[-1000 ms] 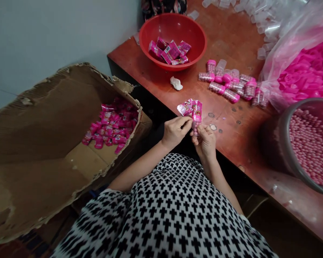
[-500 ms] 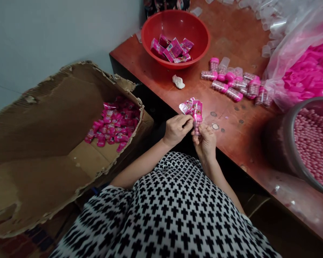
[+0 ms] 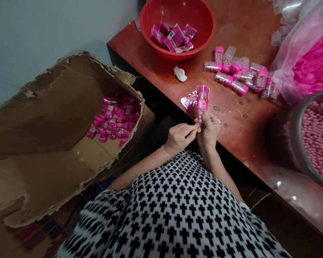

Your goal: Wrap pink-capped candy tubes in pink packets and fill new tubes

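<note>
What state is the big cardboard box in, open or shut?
Open: the torn flaps of the brown cardboard box are spread wide, showing pink packets inside.

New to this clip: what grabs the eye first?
The pink does: a grey tub of pink balls at the table's right edge, a red bowl of pink packets at the top, and more packets in a torn cardboard box at left. At centre, the right hand pinches a pink-wrapped tube, the left hand close beside it.
</note>
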Demonstrator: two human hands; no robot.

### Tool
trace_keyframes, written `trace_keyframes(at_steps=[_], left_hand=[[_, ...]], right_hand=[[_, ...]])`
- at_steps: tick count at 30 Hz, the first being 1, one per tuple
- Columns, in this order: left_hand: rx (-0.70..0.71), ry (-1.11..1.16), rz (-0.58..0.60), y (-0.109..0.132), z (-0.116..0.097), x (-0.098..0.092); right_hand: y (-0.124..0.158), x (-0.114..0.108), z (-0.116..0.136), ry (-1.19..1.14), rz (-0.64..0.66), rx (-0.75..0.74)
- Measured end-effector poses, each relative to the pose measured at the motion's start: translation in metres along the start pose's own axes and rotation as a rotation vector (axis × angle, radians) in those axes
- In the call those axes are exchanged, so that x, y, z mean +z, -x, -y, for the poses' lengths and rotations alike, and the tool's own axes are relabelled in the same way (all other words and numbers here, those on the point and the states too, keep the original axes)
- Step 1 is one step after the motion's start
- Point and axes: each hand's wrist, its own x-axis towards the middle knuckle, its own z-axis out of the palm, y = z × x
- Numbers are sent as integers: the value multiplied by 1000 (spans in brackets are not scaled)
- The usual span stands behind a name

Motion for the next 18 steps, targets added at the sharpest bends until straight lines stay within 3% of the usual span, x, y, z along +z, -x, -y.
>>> trace_keyframes(at_steps=[4,7,9,18], left_hand=[[-319,385,-223,-16,8,-4],[-509,749,-159,-34,10,-1],[-588,877,-103,-41,6,4],[-588,920,-32,-49,-5,13]], right_hand=[[7,-2,4,-25,3,-5],[11,-4,2,-25,28,9],[12,-5,1,-13,38,1],[16,-8,-2,87,84,-46]])
